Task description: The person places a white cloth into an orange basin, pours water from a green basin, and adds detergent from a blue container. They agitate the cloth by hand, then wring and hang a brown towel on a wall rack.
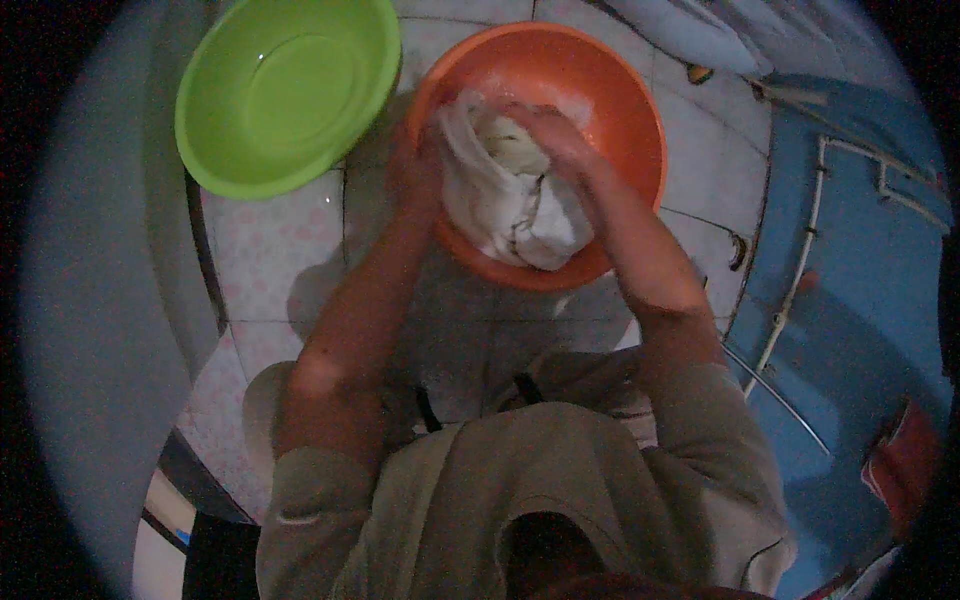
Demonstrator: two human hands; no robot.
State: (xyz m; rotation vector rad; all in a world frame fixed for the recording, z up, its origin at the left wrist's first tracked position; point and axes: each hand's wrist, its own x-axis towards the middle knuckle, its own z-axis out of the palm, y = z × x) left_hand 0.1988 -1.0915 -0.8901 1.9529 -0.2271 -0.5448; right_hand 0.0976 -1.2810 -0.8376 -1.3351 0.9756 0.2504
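A bundled white cloth (487,210), with folds and a yellowish patch near its top, is held in an orange plastic basin (630,142) on the floor. On its left side, my left hand (416,169) grips it close to the basin's rim; blur hides the fingers' exact shape. My right hand (553,139) reaches over the upper right of the bundle, its fingers curled onto the fabric. Whitish wet or soapy streaks show on the basin's inner wall beyond the cloth.
A lime-green basin (300,97) is at the upper left, close to the orange one. White pipes (810,217) run along the blue wall (862,262) at right. Pale tiles (277,255) with pinkish spots cover the floor. A reddish cloth-like item (900,465) is at the lower right.
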